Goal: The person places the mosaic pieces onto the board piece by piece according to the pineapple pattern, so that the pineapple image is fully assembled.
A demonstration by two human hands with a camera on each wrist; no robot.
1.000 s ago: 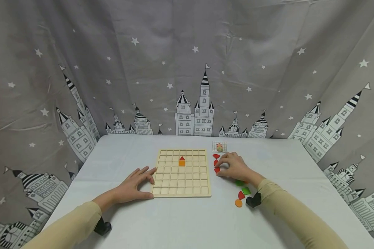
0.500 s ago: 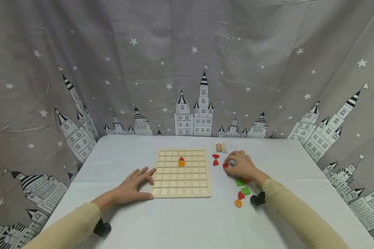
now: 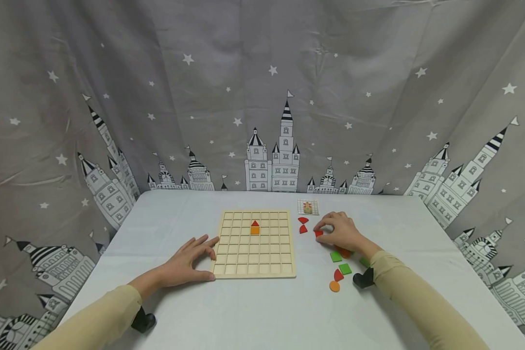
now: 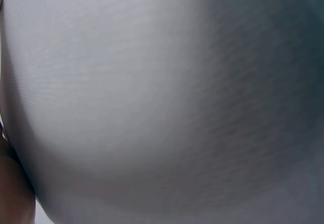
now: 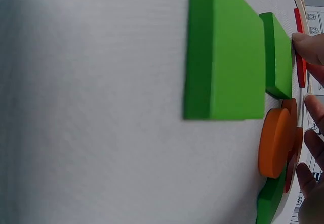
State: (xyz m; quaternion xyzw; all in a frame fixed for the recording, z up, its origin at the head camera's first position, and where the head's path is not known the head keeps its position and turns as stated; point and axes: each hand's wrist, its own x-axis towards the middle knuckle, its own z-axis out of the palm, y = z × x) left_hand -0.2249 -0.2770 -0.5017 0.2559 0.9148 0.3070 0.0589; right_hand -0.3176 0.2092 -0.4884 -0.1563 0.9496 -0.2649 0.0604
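In the head view, my right hand (image 3: 341, 232) pinches a red flat piece (image 3: 318, 233) between thumb and fingertips, low over the white table. The right wrist view shows this red piece (image 5: 300, 57) edge-on, between the thumb and a finger. My left hand (image 3: 185, 262) lies at the left side of a wooden grid board (image 3: 254, 267), its thumb at the near corner and fingertips at the edge, fingers relaxed. On the board, a red triangle (image 3: 255, 223) sits directly above an orange square (image 3: 254, 230). Mostly blurred cloth fills the left wrist view.
Two red quarter-circle pieces (image 3: 303, 229) lie right of the board, below a small pattern card (image 3: 308, 207). Nearer are green squares (image 3: 345, 269), another red quarter-circle (image 3: 339, 275) and an orange disc (image 3: 334, 286). More orange and green pieces lie partly under my right hand.
My right hand has moved right, bringing the red piece away from the two red quarter-circles beside the board. In the last half second it shifts only slightly. My left hand stays put.
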